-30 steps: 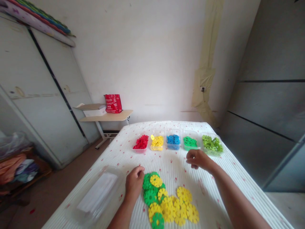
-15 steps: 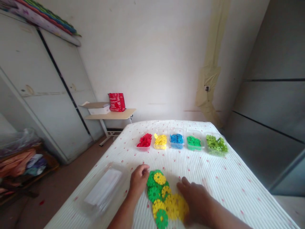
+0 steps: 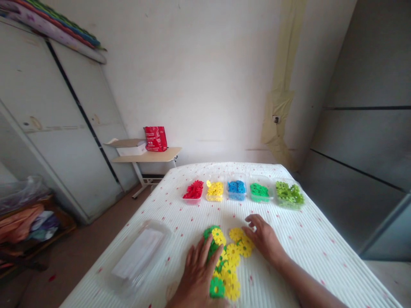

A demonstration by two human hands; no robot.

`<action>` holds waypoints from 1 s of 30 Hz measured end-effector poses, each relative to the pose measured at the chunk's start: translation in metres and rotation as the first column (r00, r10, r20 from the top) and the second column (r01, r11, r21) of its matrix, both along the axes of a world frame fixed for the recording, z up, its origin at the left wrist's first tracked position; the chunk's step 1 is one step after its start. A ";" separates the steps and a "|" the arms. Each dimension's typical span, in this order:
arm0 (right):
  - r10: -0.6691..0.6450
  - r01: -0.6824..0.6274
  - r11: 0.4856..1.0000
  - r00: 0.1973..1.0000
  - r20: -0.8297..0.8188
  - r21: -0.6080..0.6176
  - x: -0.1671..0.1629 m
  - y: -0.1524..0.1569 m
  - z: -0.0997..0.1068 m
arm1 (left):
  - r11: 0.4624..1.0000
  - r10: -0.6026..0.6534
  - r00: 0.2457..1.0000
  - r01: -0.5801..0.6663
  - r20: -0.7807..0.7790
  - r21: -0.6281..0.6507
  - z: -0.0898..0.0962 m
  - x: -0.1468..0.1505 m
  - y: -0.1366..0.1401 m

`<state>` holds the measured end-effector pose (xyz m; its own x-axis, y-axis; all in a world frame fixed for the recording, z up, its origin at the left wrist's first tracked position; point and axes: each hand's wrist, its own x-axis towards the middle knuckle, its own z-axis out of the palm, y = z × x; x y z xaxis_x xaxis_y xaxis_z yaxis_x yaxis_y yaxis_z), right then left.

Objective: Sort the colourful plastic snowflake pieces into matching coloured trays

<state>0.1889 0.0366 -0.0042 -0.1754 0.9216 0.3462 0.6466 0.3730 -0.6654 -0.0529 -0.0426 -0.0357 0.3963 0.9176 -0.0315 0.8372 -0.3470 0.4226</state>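
Observation:
My left hand (image 3: 201, 269) lies with its fingers spread over the left side of a pile of flower-shaped plastic discs, partly covering the green ones. Green discs (image 3: 217, 287) show at the front and back of the pile. Yellow discs (image 3: 233, 255) make up its right side, some overlapping. Beside the yellow discs at the back right, my right hand (image 3: 263, 237) is open, its fingers loosely bent and apart. Its thumb side is at the edge of a yellow disc (image 3: 245, 248); whether it touches the disc I cannot tell.
Clear tubs hold red (image 3: 193, 190), yellow (image 3: 215, 191), blue (image 3: 236, 190), green (image 3: 260, 192) and light green pieces (image 3: 289, 195) in a row at the back. A clear plastic container (image 3: 165, 231) with a white sheet is on the left of the white quilted cover (image 3: 289, 265).
My left hand has moved from beside the green discs onto them and spread its fingers. My right hand has moved away from me, and several yellow discs now lie farther back.

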 end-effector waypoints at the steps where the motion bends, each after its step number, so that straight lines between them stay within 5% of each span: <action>1: -0.026 0.026 0.999 1.000 0.002 -0.025 0.004 0.002 -0.001 | 1.000 0.026 1.000 -0.026 -0.007 0.010 0.001 0.006 0.003; 6: -0.113 0.109 0.989 0.993 -0.035 -0.100 0.022 0.013 -0.006 | 0.995 0.072 0.997 -0.074 0.037 0.069 0.013 0.034 0.027; 10: -0.089 0.082 0.992 0.993 -0.075 -0.097 0.025 0.014 -0.011 | 0.985 0.019 0.974 -0.057 0.226 0.160 0.014 0.043 0.048; 17: -0.043 0.043 0.998 0.999 0.006 -0.054 0.023 0.013 -0.013 | 0.883 0.153 0.737 -0.401 0.658 0.243 0.003 0.021 0.060; 22: -0.052 0.054 0.997 0.998 0.039 -0.046 0.022 0.013 -0.015 | 0.855 0.200 0.789 -0.429 0.580 0.290 0.003 0.018 0.061; 30: -0.059 0.064 0.996 0.995 0.080 -0.060 0.021 0.016 -0.016 | 0.857 0.342 0.921 -0.386 0.185 0.342 0.033 0.039 0.065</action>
